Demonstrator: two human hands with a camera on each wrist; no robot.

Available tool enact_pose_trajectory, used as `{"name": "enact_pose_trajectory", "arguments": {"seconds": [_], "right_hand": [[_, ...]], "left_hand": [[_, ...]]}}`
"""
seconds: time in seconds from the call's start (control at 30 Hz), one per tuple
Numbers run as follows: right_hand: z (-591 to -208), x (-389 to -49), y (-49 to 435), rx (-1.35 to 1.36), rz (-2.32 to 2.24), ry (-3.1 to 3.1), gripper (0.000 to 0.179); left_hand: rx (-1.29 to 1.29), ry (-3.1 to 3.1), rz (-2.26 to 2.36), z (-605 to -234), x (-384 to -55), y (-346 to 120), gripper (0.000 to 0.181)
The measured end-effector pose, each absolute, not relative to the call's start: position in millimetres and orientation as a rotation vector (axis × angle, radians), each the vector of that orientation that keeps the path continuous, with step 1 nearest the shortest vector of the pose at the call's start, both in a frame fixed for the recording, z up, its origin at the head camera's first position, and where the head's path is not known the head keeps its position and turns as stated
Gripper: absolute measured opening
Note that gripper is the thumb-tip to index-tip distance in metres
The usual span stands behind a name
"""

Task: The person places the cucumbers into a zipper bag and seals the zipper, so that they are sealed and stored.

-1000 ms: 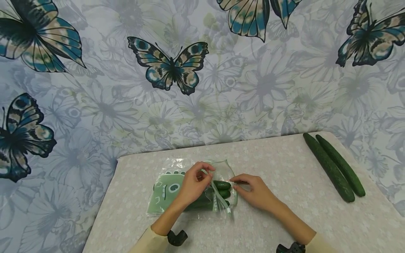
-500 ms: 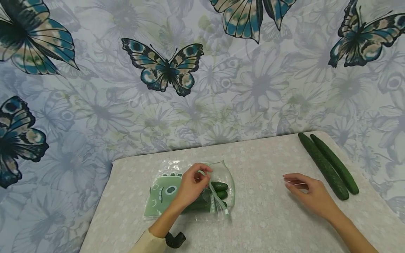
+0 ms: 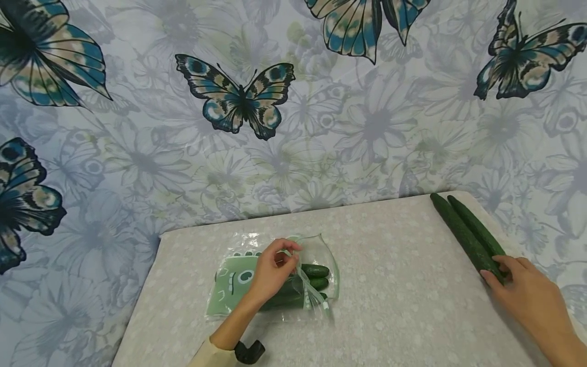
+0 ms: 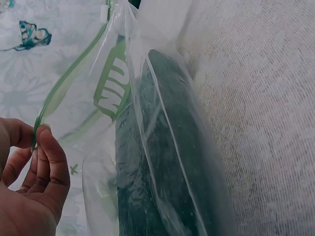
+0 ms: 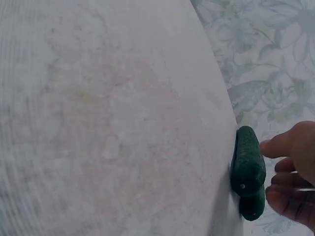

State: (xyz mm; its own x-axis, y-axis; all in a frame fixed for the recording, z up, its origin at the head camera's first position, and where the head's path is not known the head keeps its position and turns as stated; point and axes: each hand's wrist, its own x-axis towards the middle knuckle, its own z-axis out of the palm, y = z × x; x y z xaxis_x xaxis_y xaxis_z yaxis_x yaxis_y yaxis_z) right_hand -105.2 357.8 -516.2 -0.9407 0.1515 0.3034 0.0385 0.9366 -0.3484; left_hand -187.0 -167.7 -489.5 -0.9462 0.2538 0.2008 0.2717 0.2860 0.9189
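A clear zip bag [image 3: 229,293] with a green cartoon face lies on the table. Several cucumbers [image 3: 315,270] show inside, their ends towards its mouth. At that mouth, my left hand [image 3: 271,272] pinches the green zip strip [image 4: 61,81] between thumb and fingers, lifting one side; the left wrist view shows this close up. Two long loose cucumbers lie side by side at the right, the left one [image 3: 460,232] against the right one [image 3: 479,229]. My right hand [image 3: 534,298] reaches over their near ends, thumb beside the left cucumber, fingers loosely bent and not wrapped round.
A pale patterned cloth covers the table [image 3: 385,275]. Behind it hangs a backdrop [image 3: 367,127] with large butterflies and flowers. The loose cucumbers lie close to the table's right edge. A black wrist mount [image 3: 249,351] is on the left forearm.
My right hand has left the bag's mouth and moved right to the near ends of the loose cucumbers. My left hand keeps its pinch on the bag. The view has shifted slightly.
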Motion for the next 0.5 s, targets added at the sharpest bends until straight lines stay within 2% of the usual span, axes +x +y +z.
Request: {"name": "enact_pose_trajectory", "arguments": {"seconds": [0.23,0.5], "right_hand": [[-518.0,-106.7,362.7,-0.256,0.419,-2.983,0.064],[-518.7,-109.8,365.0,-0.292,0.497,-2.920,0.062]], "left_hand": [[-0.490,-2.520,-1.790,-489.5,-183.7,-177.1,0.019],[-0.471,-2.521,-1.808,-487.6,-182.6,-178.2,0.015]]}}
